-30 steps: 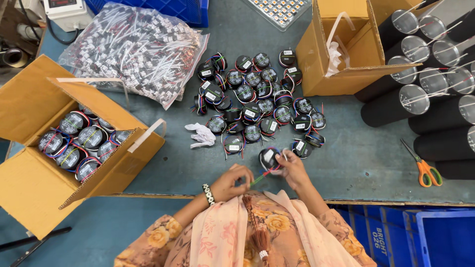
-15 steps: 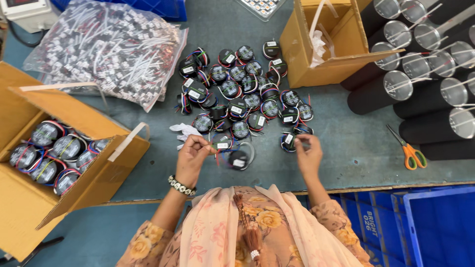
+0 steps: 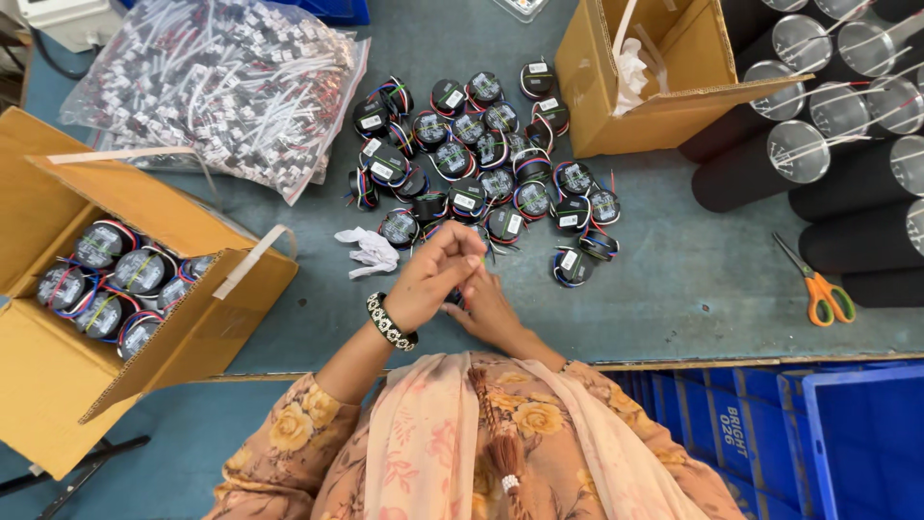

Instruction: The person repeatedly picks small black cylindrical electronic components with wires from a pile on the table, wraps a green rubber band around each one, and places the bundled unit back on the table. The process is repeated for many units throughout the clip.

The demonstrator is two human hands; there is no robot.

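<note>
Here, the left hand (image 3: 438,274), wearing a beaded black-and-white bracelet (image 3: 391,322), is raised over the grey-blue table (image 3: 674,279) with its fingertips pressed together on something thin and pale green; what is pinched cannot be made out. The right hand (image 3: 493,310) lies just under and beside it, fingers curled around a small dark object that is almost wholly hidden by both hands, so its kind and the closeness of that grip cannot be told.

Just beyond the hands, a heap of small round black motors with coloured wire leads (image 3: 481,164) is spread on the table, one loose motor (image 3: 571,266) lying apart at the near right. A crumpled white cloth scrap (image 3: 369,251) is seen just left of the left hand. A clear plastic bag of white connector wires (image 3: 226,82) is cut off at the upper edge. An open brown cardboard box (image 3: 58,385) at the left holds more motors, partly covered by its flap. A second cardboard box (image 3: 654,96), black tubes with clear caps (image 3: 770,164) and orange-handled scissors (image 3: 818,289) lie to the right. Blue plastic crates (image 3: 847,433) are cut off at the lower right.
</note>
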